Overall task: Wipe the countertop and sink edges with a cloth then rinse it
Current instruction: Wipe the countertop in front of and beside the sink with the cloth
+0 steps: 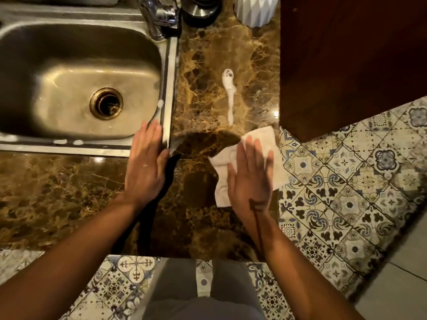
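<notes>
At the far left, the stainless steel sink (76, 72) sits dry-looking and bare around its brass drain (106, 103), with small blobs of white foam (78, 142) dotting its front edge and another on its right rim. Our left hand (145, 162) lies flat at the sink's front right corner, fingers straight and pressed together, tips reaching onto the steel rim; it holds nothing. Just right of it, the brown marble countertop (203, 54) carries a long white streak of foam (229, 95), not yet touched. Farther right, our right hand (250, 172) presses flat on a white cloth (261, 139), fingers straight and slightly spread, near the counter's right edge, where the cloth overhangs a little above the patterned floor tiles (346, 192). A chrome faucet (159, 17) and a white ribbed vase (255, 10) stand at the back.

We judge that the countertop wipe is in hand, with the sink edges and the rinse yet to come. The next move, as we read it, calls for sliding the cloth up and left through the streak, keeping the palm flat so the foam is gathered rather than smeared, then along the steel rims.

The cloth looks thin, soft and rumpled, folded unevenly, clean white where it shows.
</notes>
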Available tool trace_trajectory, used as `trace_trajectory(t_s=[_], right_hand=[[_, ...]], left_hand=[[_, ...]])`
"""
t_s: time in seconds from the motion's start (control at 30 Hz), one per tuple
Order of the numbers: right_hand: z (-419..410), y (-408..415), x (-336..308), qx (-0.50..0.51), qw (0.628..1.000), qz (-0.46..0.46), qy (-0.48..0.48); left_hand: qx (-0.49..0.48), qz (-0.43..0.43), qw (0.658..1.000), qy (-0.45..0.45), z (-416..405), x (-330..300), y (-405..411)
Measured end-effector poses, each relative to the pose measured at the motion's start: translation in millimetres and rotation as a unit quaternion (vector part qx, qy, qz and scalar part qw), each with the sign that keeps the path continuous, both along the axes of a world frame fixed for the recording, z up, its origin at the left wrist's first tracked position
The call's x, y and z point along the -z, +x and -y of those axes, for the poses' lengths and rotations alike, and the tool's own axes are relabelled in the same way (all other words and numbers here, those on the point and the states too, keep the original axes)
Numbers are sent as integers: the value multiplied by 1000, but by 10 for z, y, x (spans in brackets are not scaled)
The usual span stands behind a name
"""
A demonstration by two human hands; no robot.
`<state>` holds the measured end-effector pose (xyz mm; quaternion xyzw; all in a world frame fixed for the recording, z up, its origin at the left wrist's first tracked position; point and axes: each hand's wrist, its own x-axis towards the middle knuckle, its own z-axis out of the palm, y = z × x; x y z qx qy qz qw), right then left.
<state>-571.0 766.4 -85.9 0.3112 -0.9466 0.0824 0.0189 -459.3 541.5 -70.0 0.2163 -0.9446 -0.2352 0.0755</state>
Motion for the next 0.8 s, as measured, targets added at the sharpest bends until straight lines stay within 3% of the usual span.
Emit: trace_trajectory(t_s=[0.13, 0.23, 0.33, 0.4, 0.53, 0.57, 0.67, 0.8], right_hand=[[-205, 27, 158, -56, 994, -15, -91], [-164, -89, 104, -44, 979, 48, -192], [-36, -167, -195, 59, 931, 179, -314], [70, -291, -396, 137, 901, 217, -350], [408, -771, -581, 113, 821, 273, -488], [513, -880, -615, 97, 822, 279, -487], [825, -1179, -645, 115, 880, 235, -397], [1209, -1424, -432, 31, 947, 188, -260]], left_hand=[[5, -13, 1000, -8, 17, 18, 18], [13, 17, 999, -46, 33, 30, -38], [-52, 49, 997, -20, -29, -8, -204], [-78, 62, 994, -44, -85, -5, -299], [-93, 80, 989, -78, -113, 7, -341], [-93, 85, 989, -81, -108, 6, -340], [-88, 104, 986, -94, -96, 10, -357], [-87, 121, 983, -104, -89, 47, -346]])
